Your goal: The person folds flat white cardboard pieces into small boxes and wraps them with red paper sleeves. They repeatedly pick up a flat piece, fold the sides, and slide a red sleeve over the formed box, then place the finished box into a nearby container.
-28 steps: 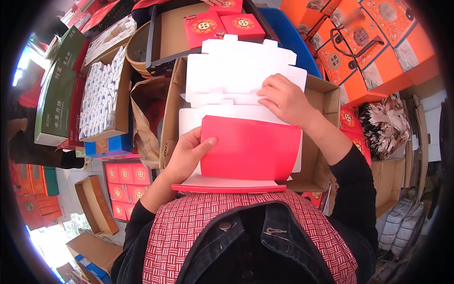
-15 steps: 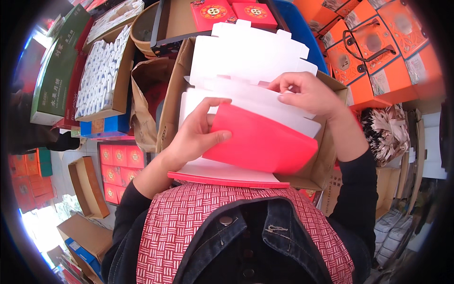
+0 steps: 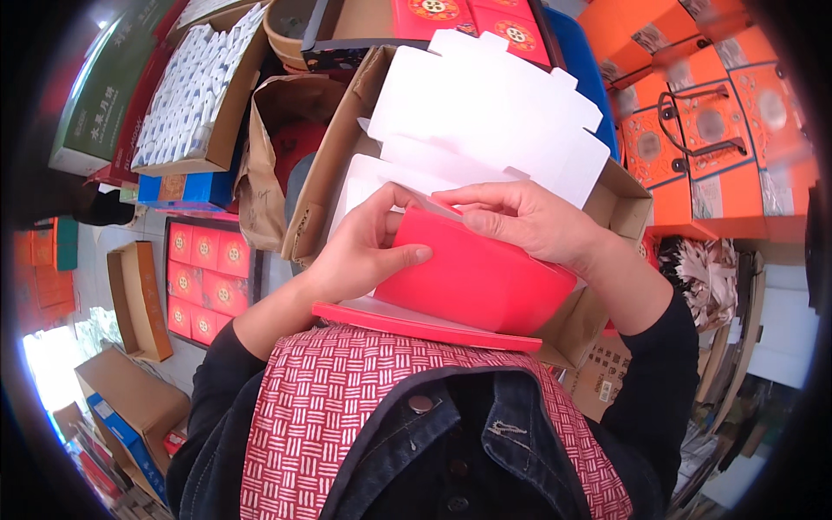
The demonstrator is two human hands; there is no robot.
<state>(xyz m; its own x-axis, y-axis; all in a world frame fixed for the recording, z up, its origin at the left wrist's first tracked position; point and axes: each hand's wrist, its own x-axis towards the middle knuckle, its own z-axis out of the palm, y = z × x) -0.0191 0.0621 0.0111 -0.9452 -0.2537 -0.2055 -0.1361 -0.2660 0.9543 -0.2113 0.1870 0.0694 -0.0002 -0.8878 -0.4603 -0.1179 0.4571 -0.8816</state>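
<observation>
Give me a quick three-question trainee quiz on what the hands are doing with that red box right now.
1. True or false: both hands grip the red folding box.
2. What lies right behind the red folding box? A) white die-cut card blanks B) a metal tray C) a green bottle
3. Which hand has its thumb along the box's red front face?

Key:
1. True: the left hand and right hand both hold it.
2. A, the white card blanks, in a brown carton.
3. The left hand.

My left hand (image 3: 368, 251) covers the left end of the red box (image 3: 477, 277), and my right hand (image 3: 529, 221) hides its top edge. The carton (image 3: 624, 208) underneath is mostly buried. The orange boxes (image 3: 737, 130) blur toward the rim.
</observation>
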